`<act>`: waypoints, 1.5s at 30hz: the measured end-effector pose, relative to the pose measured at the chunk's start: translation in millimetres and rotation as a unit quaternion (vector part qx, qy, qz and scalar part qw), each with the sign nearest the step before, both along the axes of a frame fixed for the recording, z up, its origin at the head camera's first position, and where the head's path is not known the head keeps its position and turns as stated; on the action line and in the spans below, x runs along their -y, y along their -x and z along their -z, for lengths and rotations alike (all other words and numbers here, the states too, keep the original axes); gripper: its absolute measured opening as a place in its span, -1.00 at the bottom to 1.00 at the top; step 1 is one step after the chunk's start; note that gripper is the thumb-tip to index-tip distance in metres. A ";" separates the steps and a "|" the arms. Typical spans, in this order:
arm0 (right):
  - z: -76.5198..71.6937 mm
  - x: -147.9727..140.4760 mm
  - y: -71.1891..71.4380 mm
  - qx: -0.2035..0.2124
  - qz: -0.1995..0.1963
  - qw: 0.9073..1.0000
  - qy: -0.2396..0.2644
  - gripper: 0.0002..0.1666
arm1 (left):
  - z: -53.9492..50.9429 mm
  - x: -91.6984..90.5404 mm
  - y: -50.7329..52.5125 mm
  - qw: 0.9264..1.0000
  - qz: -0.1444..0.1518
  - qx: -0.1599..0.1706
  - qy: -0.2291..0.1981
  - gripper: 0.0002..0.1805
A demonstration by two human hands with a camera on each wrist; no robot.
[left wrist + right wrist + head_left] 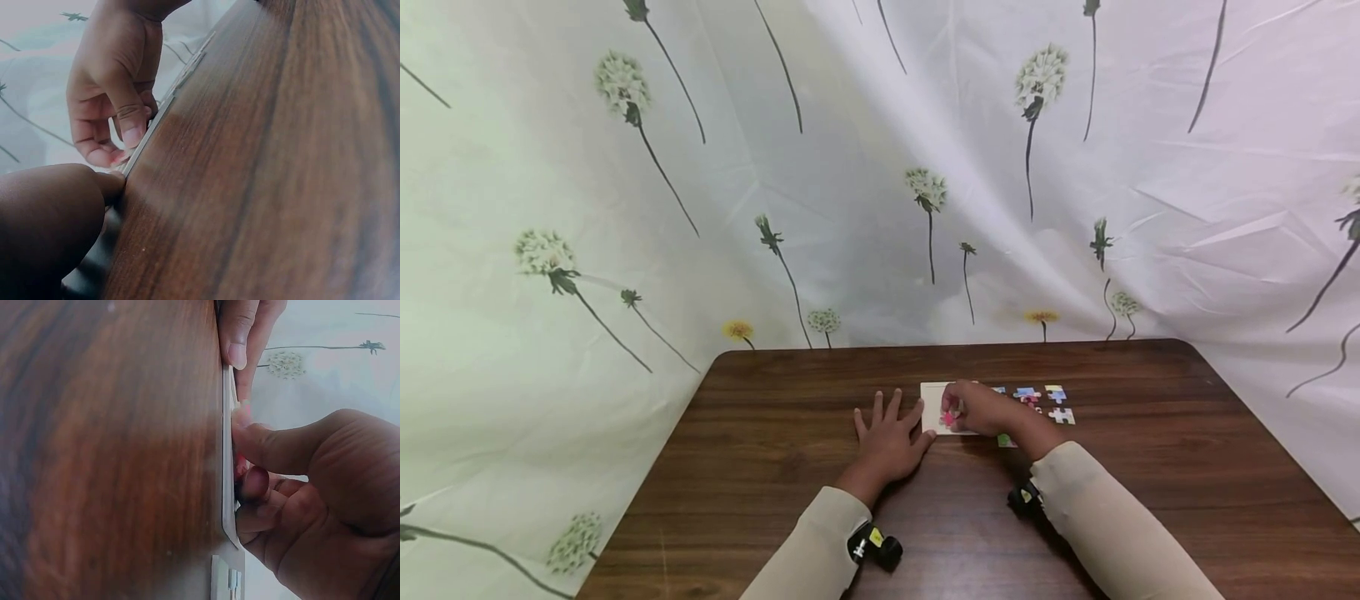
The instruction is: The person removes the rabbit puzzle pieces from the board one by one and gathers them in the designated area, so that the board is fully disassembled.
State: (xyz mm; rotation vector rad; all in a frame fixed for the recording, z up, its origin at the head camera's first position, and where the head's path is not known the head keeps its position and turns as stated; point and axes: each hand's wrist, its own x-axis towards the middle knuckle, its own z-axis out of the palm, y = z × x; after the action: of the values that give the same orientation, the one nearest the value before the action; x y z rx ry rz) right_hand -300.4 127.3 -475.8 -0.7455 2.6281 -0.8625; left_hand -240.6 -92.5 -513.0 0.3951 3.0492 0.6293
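Observation:
A pale puzzle tray (930, 398) lies flat on the brown table. Spread wide, the fingers of my left hand (887, 445) rest at the tray's left side, and its thumb touches the near left corner. Over the tray, my right hand (979, 407) pinches a pinkish-red jigsaw piece (948, 418) between thumb and fingers, low against the surface. In the right wrist view, red of the piece (241, 464) shows between the right fingers and the thin tray edge (227, 456). My right hand and forearm hide much of the tray's right part.
Several loose jigsaw pieces (1062, 415) lie on the table (760, 433) right of the tray. A green piece (1006, 441) sits partly under the right forearm. Behind the table's far edge hangs a white curtain (857, 250) with dandelion prints.

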 end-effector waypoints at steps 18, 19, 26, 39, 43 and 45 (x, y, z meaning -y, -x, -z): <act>-0.7 -3.9 -4.0 -0.083 -0.032 0.995 0.044 -0.74 | -2.2 0.1 -1.6 1.000 0.000 -0.003 -0.001 -0.30; -1.4 -4.4 -4.5 -0.086 -0.036 0.994 0.049 -0.75 | -2.1 0.1 -1.5 1.000 0.000 -0.003 -0.001 -0.30; 1.1 -10.8 -6.3 -0.074 -0.037 0.993 0.081 -0.78 | -2.4 -0.6 -2.3 1.000 0.002 0.001 0.004 -0.30; -0.5 -35.9 -10.0 -0.051 -0.031 0.993 0.104 -0.87 | -0.9 -0.5 -1.8 1.000 0.004 0.006 -0.005 -0.29; -2.3 -46.2 -12.1 -0.043 -0.028 0.993 0.108 -0.85 | 0.7 0.0 -0.7 1.000 0.005 0.001 -0.010 -0.30; -3.1 -51.7 -13.7 -0.041 -0.025 0.993 0.104 -0.83 | 0.8 0.1 -0.4 1.000 0.005 0.000 -0.010 -0.30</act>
State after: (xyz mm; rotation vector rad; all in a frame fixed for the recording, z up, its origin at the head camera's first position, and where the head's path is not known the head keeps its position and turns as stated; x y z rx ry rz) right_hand -286.7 179.1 -472.7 -0.9129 2.6041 -1.1269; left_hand -240.2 -92.6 -513.8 0.4114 3.0419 0.6606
